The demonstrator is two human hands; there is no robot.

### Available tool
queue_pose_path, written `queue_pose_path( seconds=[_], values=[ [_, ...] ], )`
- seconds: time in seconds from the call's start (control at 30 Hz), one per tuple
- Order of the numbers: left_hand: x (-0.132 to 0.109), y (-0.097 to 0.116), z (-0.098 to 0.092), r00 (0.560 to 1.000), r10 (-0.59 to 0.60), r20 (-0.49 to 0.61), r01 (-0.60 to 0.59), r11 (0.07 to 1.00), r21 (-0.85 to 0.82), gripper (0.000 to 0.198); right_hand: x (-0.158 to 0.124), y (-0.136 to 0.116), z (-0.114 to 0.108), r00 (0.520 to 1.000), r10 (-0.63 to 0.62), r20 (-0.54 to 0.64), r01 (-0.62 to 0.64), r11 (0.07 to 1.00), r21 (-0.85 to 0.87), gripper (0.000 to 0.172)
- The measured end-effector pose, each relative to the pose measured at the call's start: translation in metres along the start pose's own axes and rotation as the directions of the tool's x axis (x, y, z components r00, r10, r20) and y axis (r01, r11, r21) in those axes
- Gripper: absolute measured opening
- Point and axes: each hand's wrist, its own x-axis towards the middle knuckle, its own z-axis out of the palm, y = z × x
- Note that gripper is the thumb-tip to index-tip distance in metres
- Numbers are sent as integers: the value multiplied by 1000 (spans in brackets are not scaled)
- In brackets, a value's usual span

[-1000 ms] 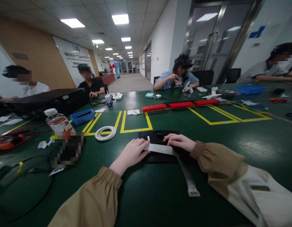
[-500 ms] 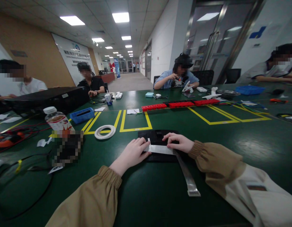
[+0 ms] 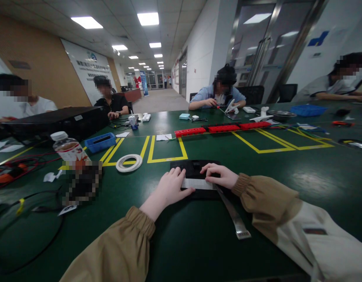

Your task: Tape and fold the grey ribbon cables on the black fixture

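Our left hand spreads its thumb and fingers over one end of a flat, pale grey, finely lined ribbon cable. At the other end our right hand is curled; we cannot tell whether it pinches. The cable crosses a black pad, then bends past its near edge onto the green table. Green surface separates our pad from the tape roll at left and yellow outlines beyond.
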Motion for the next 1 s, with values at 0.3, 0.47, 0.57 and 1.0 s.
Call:
queue_pose_path(
  seconds=[0.3,0.47,0.57,1.0],
  values=[
    [-15,6,0,996,72,-50,-71,997,31,77,0,1,0,998,-62,-14,62,997,-48,23],
    [-19,5,-2,994,97,-42,-96,995,20,76,0,2,1,998,-68,-14,67,994,-92,26],
    [-18,5,-2,993,110,-34,-109,994,34,70,-1,2,2,997,-76,-12,74,989,-126,30],
    [-16,7,-3,977,200,-70,-196,979,52,50,-1,2,2,995,-94,21,97,967,-237,35]
  ],
)
